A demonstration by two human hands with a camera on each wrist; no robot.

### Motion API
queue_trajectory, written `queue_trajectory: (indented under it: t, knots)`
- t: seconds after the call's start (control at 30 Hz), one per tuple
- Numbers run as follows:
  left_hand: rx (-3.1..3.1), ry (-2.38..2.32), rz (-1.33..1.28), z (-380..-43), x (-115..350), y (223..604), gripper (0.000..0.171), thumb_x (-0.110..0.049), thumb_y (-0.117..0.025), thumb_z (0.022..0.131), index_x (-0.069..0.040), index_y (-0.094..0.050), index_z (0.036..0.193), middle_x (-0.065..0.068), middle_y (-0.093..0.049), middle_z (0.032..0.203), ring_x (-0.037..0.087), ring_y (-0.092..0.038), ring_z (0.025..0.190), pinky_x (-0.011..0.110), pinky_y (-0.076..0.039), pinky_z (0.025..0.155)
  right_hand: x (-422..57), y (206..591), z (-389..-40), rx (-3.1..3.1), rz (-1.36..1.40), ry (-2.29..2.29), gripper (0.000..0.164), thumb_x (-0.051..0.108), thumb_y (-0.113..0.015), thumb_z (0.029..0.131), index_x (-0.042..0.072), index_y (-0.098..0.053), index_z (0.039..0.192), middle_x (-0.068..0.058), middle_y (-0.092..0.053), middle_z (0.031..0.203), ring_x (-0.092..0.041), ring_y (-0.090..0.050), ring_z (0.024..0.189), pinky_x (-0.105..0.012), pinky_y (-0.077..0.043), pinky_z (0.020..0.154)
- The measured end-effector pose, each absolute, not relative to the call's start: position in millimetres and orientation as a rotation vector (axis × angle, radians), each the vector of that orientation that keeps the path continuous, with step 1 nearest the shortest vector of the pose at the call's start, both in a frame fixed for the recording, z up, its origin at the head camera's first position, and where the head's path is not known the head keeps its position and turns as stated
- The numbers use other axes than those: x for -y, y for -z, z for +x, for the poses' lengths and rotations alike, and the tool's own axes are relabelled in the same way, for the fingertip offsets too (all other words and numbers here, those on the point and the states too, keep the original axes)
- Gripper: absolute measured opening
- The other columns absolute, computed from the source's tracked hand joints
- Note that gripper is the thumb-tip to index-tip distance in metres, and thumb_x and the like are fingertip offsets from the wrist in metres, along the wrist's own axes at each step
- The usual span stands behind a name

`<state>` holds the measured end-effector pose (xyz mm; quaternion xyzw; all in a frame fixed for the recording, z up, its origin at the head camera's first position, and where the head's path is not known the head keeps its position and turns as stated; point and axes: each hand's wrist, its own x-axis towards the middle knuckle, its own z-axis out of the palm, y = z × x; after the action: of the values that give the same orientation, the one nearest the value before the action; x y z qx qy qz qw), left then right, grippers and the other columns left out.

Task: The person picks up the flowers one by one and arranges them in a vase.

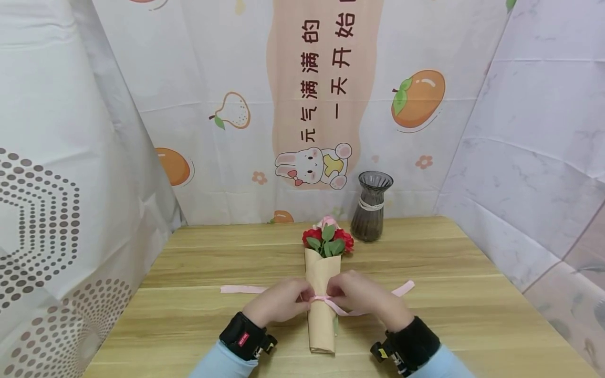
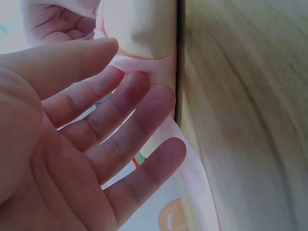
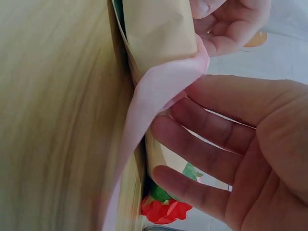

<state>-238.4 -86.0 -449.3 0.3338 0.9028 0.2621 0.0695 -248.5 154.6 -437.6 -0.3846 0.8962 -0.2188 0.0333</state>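
A bouquet of red and pink flowers (image 1: pixel 327 236) lies on the table in brown wrapping paper (image 1: pixel 323 331). Around the wrapper's middle runs a pink ribbon (image 1: pixel 323 298), crossed at the front, its tails spread to both sides. My left hand (image 1: pixel 285 299) is at the wrapper's left side, fingertips against the ribbon band and paper; in the left wrist view its thumb stands apart from the fairly straight fingers. On the other side my right hand (image 1: pixel 361 294) pinches the ribbon (image 3: pixel 163 79) between thumb and index finger near the crossing, the other fingers extended beside the wrapper.
A dark ribbed glass vase (image 1: pixel 371 210) with pale cord around its neck stands at the back right of the wooden table (image 1: pixel 227 336). A printed cloth (image 1: pixel 227 173) hangs behind the table, with pale sheets on both sides.
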Motion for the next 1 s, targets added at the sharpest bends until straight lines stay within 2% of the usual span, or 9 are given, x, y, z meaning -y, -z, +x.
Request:
queue_trajectory:
  t: [0.53, 0.73, 1.0]
  knots:
    - [-2.765, -0.706, 1.075, -237.9, 76.1, 455.6, 0.008, -0.017, -0.075, 0.093, -0.019, -0.068, 0.09, -0.01, -0.054, 0.086, 0.003, -0.05, 0.071, 0.02, -0.044, 0.063, -152.0, 441.1, -247.8, -2.778, -1.246, 0.725, 0.017, 0.005, -0.074, 0.091, 0.018, -0.069, 0.08, 0.015, -0.057, 0.072, -0.001, -0.05, 0.063, -0.022, -0.045, 0.059]
    - [-2.754, -0.743, 1.051, -239.4, 78.7, 453.2, 0.015, -0.016, -0.074, 0.094, -0.021, -0.063, 0.086, -0.014, -0.054, 0.081, 0.003, -0.052, 0.072, 0.021, -0.045, 0.064, -155.0, 439.5, -248.3, -2.791, -1.251, 0.75, 0.016, 0.005, -0.075, 0.089, 0.018, -0.069, 0.08, 0.015, -0.058, 0.074, 0.0, -0.052, 0.065, -0.022, -0.046, 0.061]
    - [-2.725, -0.819, 0.976, -240.3, 82.7, 451.6, 0.016, -0.015, -0.073, 0.094, -0.022, -0.061, 0.085, -0.012, -0.055, 0.077, 0.004, -0.052, 0.067, 0.022, -0.045, 0.06, -159.1, 438.0, -250.0, -2.799, -1.183, 0.749, 0.014, 0.01, -0.075, 0.091, 0.019, -0.07, 0.082, 0.016, -0.059, 0.075, -0.001, -0.054, 0.066, -0.024, -0.048, 0.064]
